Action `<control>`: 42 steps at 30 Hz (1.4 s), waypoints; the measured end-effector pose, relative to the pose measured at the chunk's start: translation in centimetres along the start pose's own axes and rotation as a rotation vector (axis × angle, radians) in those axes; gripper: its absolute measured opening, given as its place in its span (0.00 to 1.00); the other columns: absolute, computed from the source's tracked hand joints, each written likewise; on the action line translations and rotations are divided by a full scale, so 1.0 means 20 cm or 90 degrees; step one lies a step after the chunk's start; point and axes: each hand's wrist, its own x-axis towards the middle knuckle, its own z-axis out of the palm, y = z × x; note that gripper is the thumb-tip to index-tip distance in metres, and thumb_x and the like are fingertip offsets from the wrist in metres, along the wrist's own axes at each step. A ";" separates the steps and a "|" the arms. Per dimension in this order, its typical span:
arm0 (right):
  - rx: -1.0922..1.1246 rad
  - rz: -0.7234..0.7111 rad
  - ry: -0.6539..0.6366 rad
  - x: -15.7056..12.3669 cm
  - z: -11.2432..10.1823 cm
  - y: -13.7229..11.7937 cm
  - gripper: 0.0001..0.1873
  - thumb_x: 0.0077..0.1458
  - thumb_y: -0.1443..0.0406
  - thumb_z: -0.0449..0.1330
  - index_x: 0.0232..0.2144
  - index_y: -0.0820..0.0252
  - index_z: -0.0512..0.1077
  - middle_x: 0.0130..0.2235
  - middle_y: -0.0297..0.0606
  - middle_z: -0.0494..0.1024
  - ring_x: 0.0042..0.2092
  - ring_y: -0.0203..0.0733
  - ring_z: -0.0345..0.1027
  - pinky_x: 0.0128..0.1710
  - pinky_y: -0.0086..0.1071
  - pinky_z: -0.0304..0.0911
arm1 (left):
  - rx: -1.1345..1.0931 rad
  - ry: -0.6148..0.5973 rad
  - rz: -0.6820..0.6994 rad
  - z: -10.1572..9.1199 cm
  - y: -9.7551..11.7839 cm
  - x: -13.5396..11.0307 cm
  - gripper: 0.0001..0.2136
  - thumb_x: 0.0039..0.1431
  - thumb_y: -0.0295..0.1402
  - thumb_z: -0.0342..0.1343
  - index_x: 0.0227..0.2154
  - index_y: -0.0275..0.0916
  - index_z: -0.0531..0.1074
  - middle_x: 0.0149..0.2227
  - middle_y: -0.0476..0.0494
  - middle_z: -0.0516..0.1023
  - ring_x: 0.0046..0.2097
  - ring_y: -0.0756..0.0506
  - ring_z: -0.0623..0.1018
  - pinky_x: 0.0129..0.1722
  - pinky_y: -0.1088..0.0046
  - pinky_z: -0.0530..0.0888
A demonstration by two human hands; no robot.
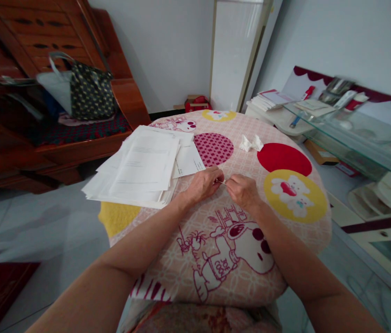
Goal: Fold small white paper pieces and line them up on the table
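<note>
Above the middle of the table, my left hand (206,181) and my right hand (241,188) are close together with fingers pinched. A thin pale strand (221,182) spans the small gap between them, one end in each hand. Whether it is string, a stick or twisted paper is too small to tell. A loose stack of white printed sheets (143,162) lies to the left of my left hand. Beyond my right hand sit two crumpled pieces of white paper or tissue (245,143).
A patterned cloth (247,286) covers the round table. To the right stands a glass-topped cabinet (365,134) bearing papers, a metal pot and other items. A wooden bench (129,104) with bags (91,90) is at the left. A red object (198,104) lies behind the table.
</note>
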 end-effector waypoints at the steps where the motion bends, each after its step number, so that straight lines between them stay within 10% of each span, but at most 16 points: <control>1: -0.007 -0.009 -0.041 0.00 0.00 -0.01 0.12 0.58 0.74 0.57 0.25 0.62 0.75 0.30 0.41 0.74 0.33 0.40 0.64 0.33 0.33 0.55 | 0.034 -0.035 0.011 0.00 0.00 -0.01 0.06 0.57 0.22 0.54 0.32 0.36 0.74 0.34 0.43 0.77 0.35 0.48 0.74 0.36 0.72 0.69; 6: 0.109 0.007 -0.135 -0.03 -0.01 0.01 0.04 0.56 0.71 0.66 0.35 0.59 0.79 0.36 0.39 0.76 0.37 0.40 0.68 0.37 0.32 0.59 | 0.096 -0.169 0.037 -0.03 -0.02 -0.03 0.05 0.57 0.26 0.56 0.35 0.38 0.76 0.35 0.43 0.77 0.36 0.46 0.75 0.37 0.71 0.68; 14: 0.223 0.010 -0.181 -0.03 -0.03 0.06 0.09 0.57 0.71 0.63 0.25 0.59 0.77 0.33 0.38 0.75 0.34 0.38 0.66 0.37 0.33 0.60 | 0.055 -0.216 0.009 -0.06 -0.02 -0.04 0.06 0.57 0.27 0.57 0.30 0.40 0.78 0.34 0.43 0.77 0.37 0.45 0.75 0.38 0.71 0.68; 42: 0.416 0.252 -0.180 0.01 -0.03 0.11 0.06 0.48 0.66 0.64 0.21 0.59 0.78 0.19 0.29 0.71 0.22 0.32 0.58 0.23 0.28 0.49 | -0.035 -0.190 -0.134 -0.07 -0.06 0.00 0.06 0.53 0.33 0.59 0.25 0.39 0.78 0.24 0.47 0.76 0.28 0.49 0.70 0.30 0.74 0.61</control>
